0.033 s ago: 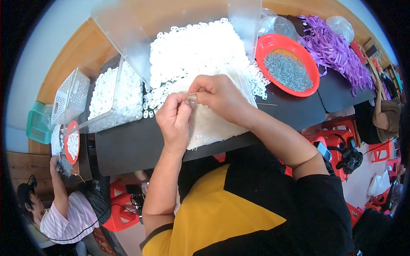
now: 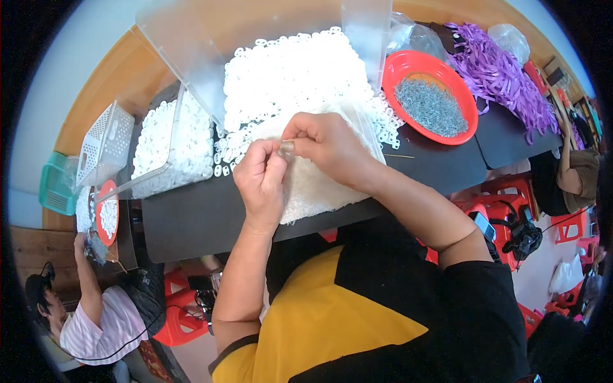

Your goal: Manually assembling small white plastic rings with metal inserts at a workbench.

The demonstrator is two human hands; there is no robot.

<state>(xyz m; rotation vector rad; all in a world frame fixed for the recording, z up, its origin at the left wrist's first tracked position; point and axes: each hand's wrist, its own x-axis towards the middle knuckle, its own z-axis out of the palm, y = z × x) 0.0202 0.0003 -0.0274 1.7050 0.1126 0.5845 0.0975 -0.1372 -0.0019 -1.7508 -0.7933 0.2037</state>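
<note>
My left hand (image 2: 260, 182) and my right hand (image 2: 332, 145) meet above a cream cloth (image 2: 316, 191), fingertips touching. Both are closed in a pinch; whatever lies between the fingers is too small and too covered to name. Behind them a heap of small white plastic pieces with holes (image 2: 287, 76) fills a large clear bin (image 2: 185, 48) tipped toward me, and some have spilled round the cloth. Right of the bin, a red bowl (image 2: 471, 115) holds many small silvery metal pieces (image 2: 431, 108).
At left stand a clear box (image 2: 156, 172) of white pieces, a white perforated basket (image 2: 105, 143) and a green basket (image 2: 57, 185). Purple ribbons (image 2: 504, 76) lie at the far right. A co-worker (image 2: 102, 319) sits at left, another person (image 2: 578, 172) at right. Red stools (image 2: 182, 325) stand below the table.
</note>
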